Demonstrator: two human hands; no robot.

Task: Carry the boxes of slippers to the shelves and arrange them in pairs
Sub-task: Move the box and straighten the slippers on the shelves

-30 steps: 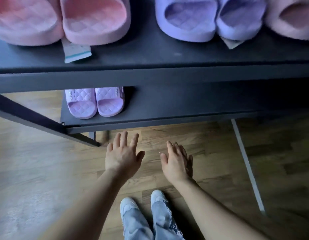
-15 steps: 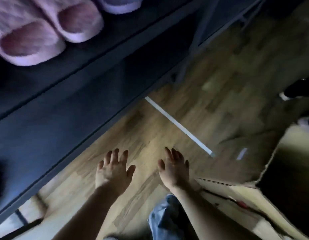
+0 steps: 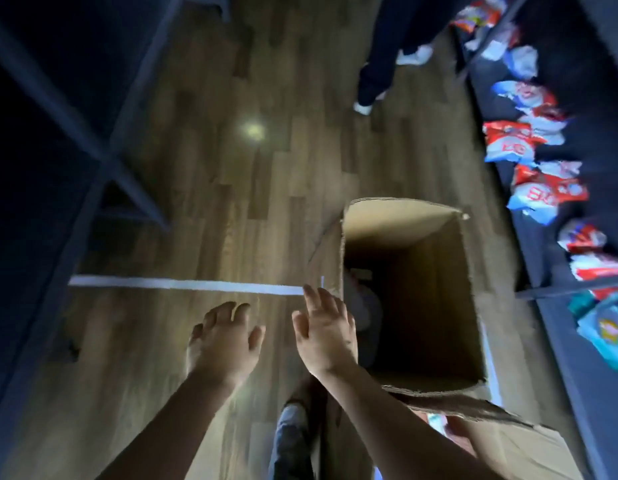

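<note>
Both hands are empty with fingers loosely spread: the left hand (image 3: 222,339) over the wooden plank floor (image 3: 203,188). The right hand (image 3: 326,329) hangs beside the open brown cardboard box (image 3: 435,296).

The person's left hand (image 3: 224,344) and right hand (image 3: 326,336) are bare, and so are both forearms (image 3: 169,420), uncovered all the way down to the bottom edge of the view. Between the arms one leg shows in blue jeans (image 3: 290,441) — washed denim, mottled in lighter and darker patches. The light is dim and the cloth slightly blurred, so finer detail cannot be told.
</note>
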